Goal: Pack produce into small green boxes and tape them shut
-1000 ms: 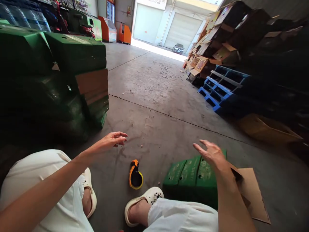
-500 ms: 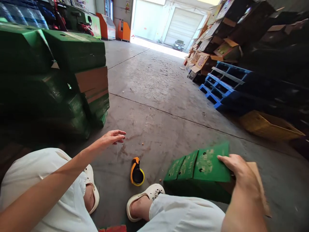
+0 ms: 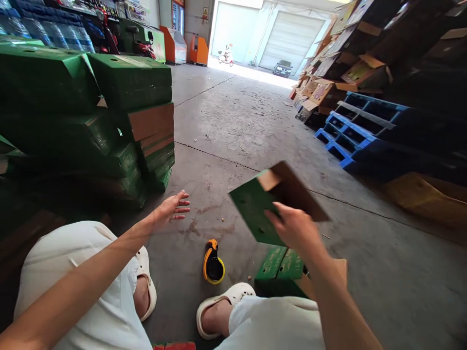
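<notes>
My right hand grips a folded green cardboard box by its near edge, up off the floor. Its brown inner side faces right. Below it, more flattened green boxes stand in a row on the floor beside my right leg. My left hand hangs over the floor with its fingers spread, holding nothing. Between my feet lies an orange and black tape dispenser with a yellow roll. Part of a red item shows at the bottom edge.
Stacked green boxes rise on my left. To the right are blue pallets, a heap of open cartons and a yellowish carton. Orange cabinets stand at the back, near a scooter and a car by the doorway.
My right hand has lifted one green box off the row and brought it left and forward. My left hand's fingers have spread. A scooter has appeared in the doorway.
</notes>
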`<state>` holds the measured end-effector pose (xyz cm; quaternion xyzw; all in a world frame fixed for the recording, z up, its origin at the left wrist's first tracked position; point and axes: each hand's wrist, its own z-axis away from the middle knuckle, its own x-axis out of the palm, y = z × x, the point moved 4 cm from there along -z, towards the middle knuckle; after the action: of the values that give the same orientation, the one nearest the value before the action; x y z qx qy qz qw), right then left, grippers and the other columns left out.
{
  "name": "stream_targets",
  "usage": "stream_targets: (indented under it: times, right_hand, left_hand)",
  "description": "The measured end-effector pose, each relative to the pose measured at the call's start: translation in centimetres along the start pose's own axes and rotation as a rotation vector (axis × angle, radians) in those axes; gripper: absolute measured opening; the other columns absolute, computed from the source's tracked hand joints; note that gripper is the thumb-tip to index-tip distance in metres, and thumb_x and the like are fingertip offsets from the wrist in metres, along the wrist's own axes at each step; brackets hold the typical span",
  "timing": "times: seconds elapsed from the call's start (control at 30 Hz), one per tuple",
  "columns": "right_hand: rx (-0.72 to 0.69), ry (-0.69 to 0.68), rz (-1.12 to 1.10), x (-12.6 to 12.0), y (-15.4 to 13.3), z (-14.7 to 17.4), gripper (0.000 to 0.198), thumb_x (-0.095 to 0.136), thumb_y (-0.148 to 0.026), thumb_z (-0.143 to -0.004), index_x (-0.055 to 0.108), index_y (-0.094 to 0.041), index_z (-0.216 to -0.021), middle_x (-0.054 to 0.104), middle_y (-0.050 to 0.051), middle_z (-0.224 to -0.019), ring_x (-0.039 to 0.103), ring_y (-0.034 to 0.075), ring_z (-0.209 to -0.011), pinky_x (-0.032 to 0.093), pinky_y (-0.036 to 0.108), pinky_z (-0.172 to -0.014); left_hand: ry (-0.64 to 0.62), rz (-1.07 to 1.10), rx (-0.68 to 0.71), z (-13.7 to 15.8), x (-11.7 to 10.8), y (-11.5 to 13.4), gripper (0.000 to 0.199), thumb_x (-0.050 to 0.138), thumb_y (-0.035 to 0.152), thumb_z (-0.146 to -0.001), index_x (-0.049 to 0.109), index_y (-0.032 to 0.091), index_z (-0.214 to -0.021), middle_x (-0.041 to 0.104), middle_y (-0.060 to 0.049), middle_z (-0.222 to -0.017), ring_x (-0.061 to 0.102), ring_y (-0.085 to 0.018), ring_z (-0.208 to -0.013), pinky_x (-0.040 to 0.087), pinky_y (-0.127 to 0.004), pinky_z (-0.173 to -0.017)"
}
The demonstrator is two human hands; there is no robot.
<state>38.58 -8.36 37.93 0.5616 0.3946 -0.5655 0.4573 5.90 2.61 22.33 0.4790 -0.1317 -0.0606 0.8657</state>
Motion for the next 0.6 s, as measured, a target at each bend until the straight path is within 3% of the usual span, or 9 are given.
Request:
stream_targets:
  times: [0.13,0.2,0.33,0.47,0.6]
  right_hand:
    - [-0.37,-0.195,-0.007,8.1,-9.4,-1.2,0.031,0.051,-0.041,-0.108,0.074,-0.027,-0.123,0.081,0.015,-0.112,0.077,0.031,-0.104,0.054,0.032,-0.079]
    - [-0.525,-0.239,0.012,11.8,-13.0,-1.0,0.031,0.049,-0.039,-0.109,0.073,-0.025,-0.122,0.081,0.015,-0.111,0.077,0.031,-0.105,0.055,0.033,-0.083]
    - [-0.763,-0.305,0.042,17.8,-17.2,0.3,0.026,0.047,-0.027,-0.108,0.072,-0.021,-0.115,0.082,0.013,-0.105,0.079,0.029,-0.102,0.055,0.03,-0.084]
    - [-0.848,-0.371,0.047,23.4,-19.5,2.6,0.024,0.049,-0.016,-0.105,0.072,-0.019,-0.11,0.082,0.013,-0.1,0.08,0.026,-0.099,0.054,0.027,-0.081]
    - [-0.817,-0.456,-0.02,27.5,-22.3,3.9,0.027,0.052,-0.032,-0.108,0.077,-0.019,-0.106,0.083,0.014,-0.101,0.08,0.028,-0.101,0.057,0.031,-0.086]
  left_hand:
    - [0.049,0.02,-0.181,-1.9,-1.6,-3.0,0.101,0.043,0.092,-0.089,0.036,0.023,-0.163,0.051,-0.025,-0.157,0.071,-0.033,-0.118,0.063,-0.041,-0.082]
    - [0.033,-0.05,-0.259,-2.8,-2.5,-5.0,0.1,0.041,0.092,-0.089,0.038,0.023,-0.161,0.056,-0.023,-0.152,0.073,-0.031,-0.114,0.064,-0.038,-0.081]
    - [0.015,-0.354,-0.31,-4.2,-4.9,-9.4,0.071,0.063,0.071,-0.092,0.052,0.027,-0.148,0.06,-0.016,-0.152,0.073,-0.031,-0.114,0.063,-0.034,-0.077]
    - [0.005,-0.732,-0.322,-4.6,-7.5,-14.0,0.052,0.066,0.044,-0.092,0.059,0.023,-0.139,0.071,-0.015,-0.14,0.077,-0.031,-0.104,0.063,-0.033,-0.072]
    - [0.063,-0.907,-0.259,-4.9,-9.0,-17.1,0.056,0.074,0.031,-0.083,0.062,0.02,-0.137,0.08,-0.013,-0.12,0.078,-0.034,-0.107,0.062,-0.035,-0.083]
